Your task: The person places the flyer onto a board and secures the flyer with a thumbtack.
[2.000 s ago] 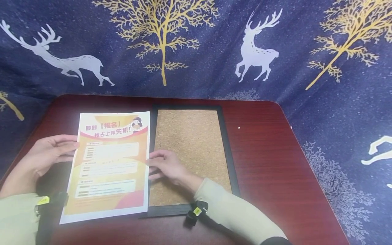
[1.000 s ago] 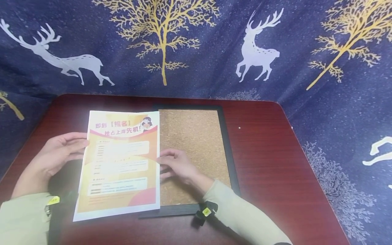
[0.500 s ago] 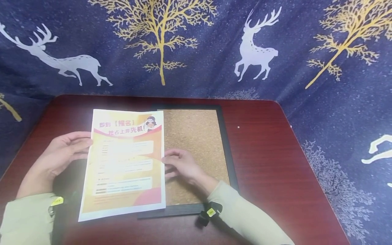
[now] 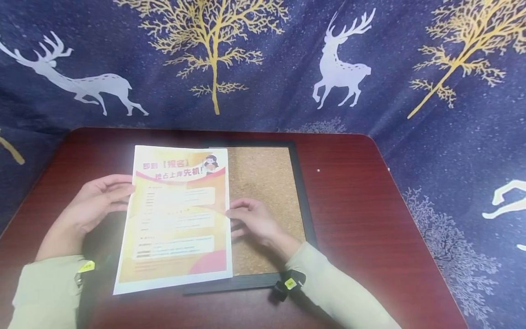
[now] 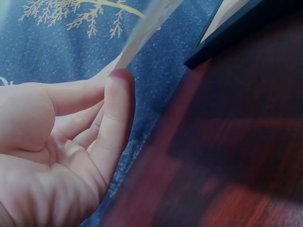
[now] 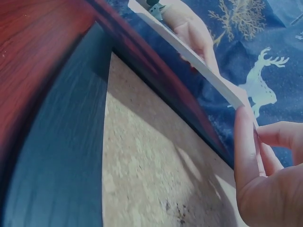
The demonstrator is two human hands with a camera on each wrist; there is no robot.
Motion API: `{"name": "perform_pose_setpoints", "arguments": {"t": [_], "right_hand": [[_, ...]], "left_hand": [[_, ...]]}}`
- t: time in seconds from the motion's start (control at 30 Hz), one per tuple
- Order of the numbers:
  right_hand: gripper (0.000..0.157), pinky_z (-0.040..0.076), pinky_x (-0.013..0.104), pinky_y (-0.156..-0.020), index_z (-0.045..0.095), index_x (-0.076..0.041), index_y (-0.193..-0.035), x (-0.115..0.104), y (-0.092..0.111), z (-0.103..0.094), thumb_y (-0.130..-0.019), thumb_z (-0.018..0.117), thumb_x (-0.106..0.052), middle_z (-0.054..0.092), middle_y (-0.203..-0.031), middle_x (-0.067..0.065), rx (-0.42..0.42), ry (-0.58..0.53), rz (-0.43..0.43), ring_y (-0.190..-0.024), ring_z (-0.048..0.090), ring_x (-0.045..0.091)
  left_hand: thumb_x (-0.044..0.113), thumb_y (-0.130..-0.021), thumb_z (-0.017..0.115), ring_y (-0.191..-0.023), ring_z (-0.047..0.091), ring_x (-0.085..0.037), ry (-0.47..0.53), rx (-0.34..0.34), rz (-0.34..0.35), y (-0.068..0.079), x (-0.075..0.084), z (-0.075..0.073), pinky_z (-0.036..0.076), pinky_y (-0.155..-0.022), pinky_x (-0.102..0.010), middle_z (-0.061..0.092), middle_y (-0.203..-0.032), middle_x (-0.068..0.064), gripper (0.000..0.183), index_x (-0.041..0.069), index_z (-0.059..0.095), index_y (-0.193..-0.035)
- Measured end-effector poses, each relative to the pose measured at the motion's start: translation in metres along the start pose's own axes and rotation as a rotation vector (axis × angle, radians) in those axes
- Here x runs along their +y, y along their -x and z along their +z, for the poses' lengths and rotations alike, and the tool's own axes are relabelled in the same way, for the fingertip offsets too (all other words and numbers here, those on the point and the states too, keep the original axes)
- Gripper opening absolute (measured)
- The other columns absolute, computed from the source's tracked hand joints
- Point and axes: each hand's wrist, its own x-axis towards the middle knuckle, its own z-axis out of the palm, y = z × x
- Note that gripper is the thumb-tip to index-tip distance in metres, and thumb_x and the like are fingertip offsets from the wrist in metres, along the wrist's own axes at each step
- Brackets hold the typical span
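A printed poster sheet [image 4: 176,219] in yellow, orange and pink with a white border is held up by both hands. My left hand [image 4: 96,203] pinches its left edge between thumb and fingers; the left wrist view shows the fingertips [image 5: 119,90] meeting at the paper's edge. On the other side my right hand [image 4: 255,221] pinches the right edge, and in the right wrist view the sheet [image 6: 189,56] stands clear above the board. Under the right hand lies a cork board [image 4: 267,178] with a black frame [image 4: 302,192]; the poster hides the board's left part.
The board rests on a dark red wooden table [image 4: 361,219]. A small white speck [image 4: 318,170] lies right of the frame. Behind the table hangs a dark blue cloth [image 4: 263,68] printed with white deer and golden trees.
Both hands have carried the poster to the right, so that it covers more of the cork board's left side. The board has stayed in place, and both grips look the same.
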Motion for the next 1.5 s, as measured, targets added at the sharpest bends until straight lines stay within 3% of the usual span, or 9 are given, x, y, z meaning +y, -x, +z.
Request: {"name": "perform_pose_setpoints", "arguments": {"t": [0.47,1.2,1.5], "right_hand": [[0.020,0.061,0.044,-0.067,0.064,0.006,-0.110,-0.002,0.005,-0.018,-0.091,0.067,-0.001,0.072,-0.089,0.013,0.012,0.013,-0.007,-0.072,0.071,0.022],[0.027,0.061,0.045,-0.068,0.062,0.008,-0.116,-0.001,0.015,-0.046,-0.092,0.066,-0.003,0.073,-0.092,0.013,0.042,0.024,-0.021,-0.075,0.072,0.023],[0.024,0.061,0.045,-0.068,0.063,0.008,-0.114,-0.001,0.018,-0.058,-0.092,0.066,-0.002,0.073,-0.091,0.012,0.061,0.032,-0.019,-0.075,0.072,0.021]], "left_hand": [[-0.002,-0.096,0.064,-0.078,0.074,-0.019,-0.020,-0.021,0.007,-0.011,-0.004,0.017,0.060,-0.067,-0.032,0.076,-0.100,0.000,0.025,0.016,0.071,-0.111],[-0.004,-0.097,0.061,-0.079,0.073,-0.020,0.056,-0.062,0.018,-0.026,-0.015,0.041,0.061,-0.069,-0.034,0.075,-0.101,-0.003,0.026,0.014,0.068,-0.115],[0.000,-0.098,0.063,-0.080,0.073,-0.021,0.028,-0.072,0.003,-0.031,-0.018,0.053,0.061,-0.070,-0.035,0.074,-0.101,-0.003,0.023,0.013,0.066,-0.117]]}}
